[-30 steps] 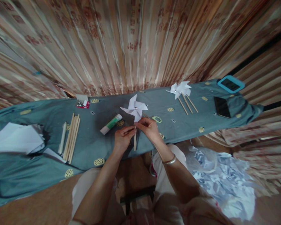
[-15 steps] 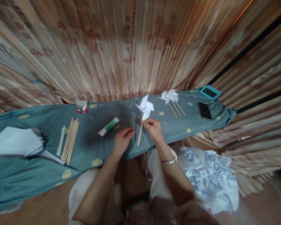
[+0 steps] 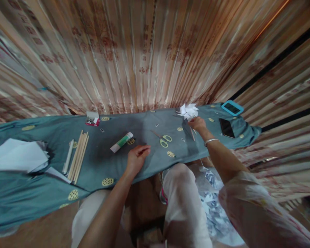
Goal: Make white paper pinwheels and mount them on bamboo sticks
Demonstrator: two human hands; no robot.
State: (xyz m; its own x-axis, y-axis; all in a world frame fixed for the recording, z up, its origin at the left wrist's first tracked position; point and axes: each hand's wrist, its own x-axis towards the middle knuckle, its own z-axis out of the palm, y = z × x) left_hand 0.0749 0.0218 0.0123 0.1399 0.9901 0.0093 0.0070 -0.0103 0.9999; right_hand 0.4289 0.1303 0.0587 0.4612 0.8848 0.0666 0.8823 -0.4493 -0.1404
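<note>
At the far right of the table, my right hand point(image 3: 198, 125) pinches the stick of a white paper pinwheel point(image 3: 189, 111), among other pinwheels bunched there. Their blades overlap, so I cannot separate them clearly. My left hand point(image 3: 137, 159) rests low over the table's near edge, fingers curled together; what they hold, if anything, is hidden. Between the hands lies a pair of scissors point(image 3: 163, 140) with yellow-green handles. A green and white glue stick point(image 3: 121, 142) lies just beyond my left hand.
Several wooden sticks point(image 3: 78, 156) and a white rolled tube point(image 3: 68, 156) lie left, beside stacked white paper point(image 3: 18, 155). A small open box of metal pins point(image 3: 92, 119) sits at the back. A phone point(image 3: 226, 128) and a blue-framed device point(image 3: 232, 108) lie right. Below is a bag of paper scraps point(image 3: 213, 210).
My right hand has carried the pinwheel rightward from the middle to the other pinwheels. The scissors, partly hidden before, now show fully. My left hand has stayed nearly in place.
</note>
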